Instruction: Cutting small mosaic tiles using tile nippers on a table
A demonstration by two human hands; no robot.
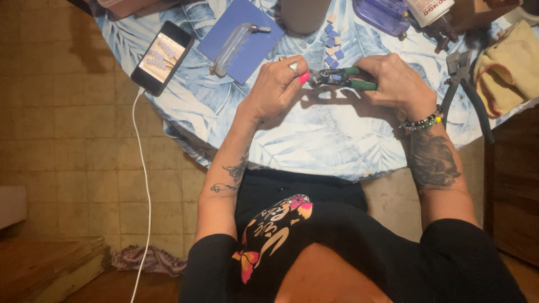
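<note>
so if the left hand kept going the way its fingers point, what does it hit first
The left hand points right, toward the pliers with green handles held in the right hand. Its fingers already seem to touch the pliers' head, so it would meet those first, then the right hand.

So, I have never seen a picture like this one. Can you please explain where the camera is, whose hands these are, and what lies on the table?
There is no machine here. One camera on a person's head looks down, so you see their chest and both arms. The right hand grips green-handled nippers. The left hand holds something at the nippers' tip; what it is cannot be seen. The round table has a leaf-print cloth. On it lie a phone with its white cable, a blue sheet, small tile pieces and black pliers.
</note>
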